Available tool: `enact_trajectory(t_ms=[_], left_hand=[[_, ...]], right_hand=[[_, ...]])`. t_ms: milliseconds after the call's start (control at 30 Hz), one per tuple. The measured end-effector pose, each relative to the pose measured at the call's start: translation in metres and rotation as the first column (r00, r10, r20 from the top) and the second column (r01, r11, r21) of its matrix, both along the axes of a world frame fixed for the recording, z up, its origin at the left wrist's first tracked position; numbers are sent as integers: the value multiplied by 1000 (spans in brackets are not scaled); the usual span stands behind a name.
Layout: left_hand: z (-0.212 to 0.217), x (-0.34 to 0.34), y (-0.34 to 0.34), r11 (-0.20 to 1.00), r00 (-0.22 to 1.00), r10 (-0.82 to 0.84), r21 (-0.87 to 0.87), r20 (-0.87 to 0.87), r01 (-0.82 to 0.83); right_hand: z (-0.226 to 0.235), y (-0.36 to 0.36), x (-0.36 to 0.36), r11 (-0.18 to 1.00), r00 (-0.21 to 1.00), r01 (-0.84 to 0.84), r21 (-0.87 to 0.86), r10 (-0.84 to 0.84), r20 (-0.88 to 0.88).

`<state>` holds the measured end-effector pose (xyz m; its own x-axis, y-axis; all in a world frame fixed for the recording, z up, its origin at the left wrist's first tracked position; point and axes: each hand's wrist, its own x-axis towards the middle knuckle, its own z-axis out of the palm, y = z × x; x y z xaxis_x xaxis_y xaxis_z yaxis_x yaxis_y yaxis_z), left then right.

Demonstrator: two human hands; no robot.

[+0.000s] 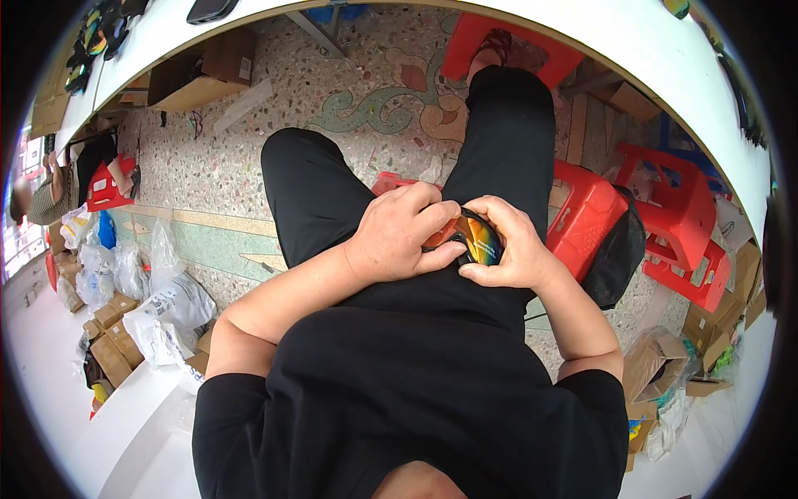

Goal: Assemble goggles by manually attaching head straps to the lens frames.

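Above my lap, both hands hold a pair of sports sunglasses [482, 241] with a black frame and shiny orange, yellow and green mirrored lenses. My left hand [403, 229] grips one end, its thumb and fingertips closed at the middle of the frame and covering much of that lens. My right hand [515, 245] curls around the other end, thumb on the near edge and fingers on the far edge. Small print shows on the lens between the hands. The temple arms are mostly hidden by my fingers.
Red plastic stools [686, 204] stand on the right, with a black bag [613, 249] beside them. A white table [657, 62] curves around the far side. Plastic bags [170, 312] and cardboard boxes [116, 349] lie at left. Another person [58, 191] sits at far left.
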<state>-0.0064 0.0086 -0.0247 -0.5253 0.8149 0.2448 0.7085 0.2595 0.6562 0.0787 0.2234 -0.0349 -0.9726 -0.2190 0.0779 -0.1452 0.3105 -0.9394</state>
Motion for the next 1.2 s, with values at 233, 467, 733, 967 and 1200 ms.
enact_trajectory(t_ms=[233, 467, 733, 967, 1200], left_hand=[[-2, -5, 6, 999, 1000, 3, 37, -9, -2], [-12, -7, 7, 999, 973, -32, -35, 229, 41], [-14, -11, 11, 999, 976, 26, -49, 215, -16], [3, -12, 3, 993, 997, 41, -115, 67, -33], [17, -11, -21, 979, 832, -120, -73, 542, 189]], right_hand=[[-7, 3, -7, 997, 994, -33, -66, 39, 100], [-16, -5, -8, 994, 999, 40, -98, -41, -4], [-21, -5, -11, 997, 999, 45, -69, -47, -25], [-1, 2, -4, 996, 996, 89, 13, -89, 25], [13, -1, 21, 992, 977, 123, -9, -119, 178]])
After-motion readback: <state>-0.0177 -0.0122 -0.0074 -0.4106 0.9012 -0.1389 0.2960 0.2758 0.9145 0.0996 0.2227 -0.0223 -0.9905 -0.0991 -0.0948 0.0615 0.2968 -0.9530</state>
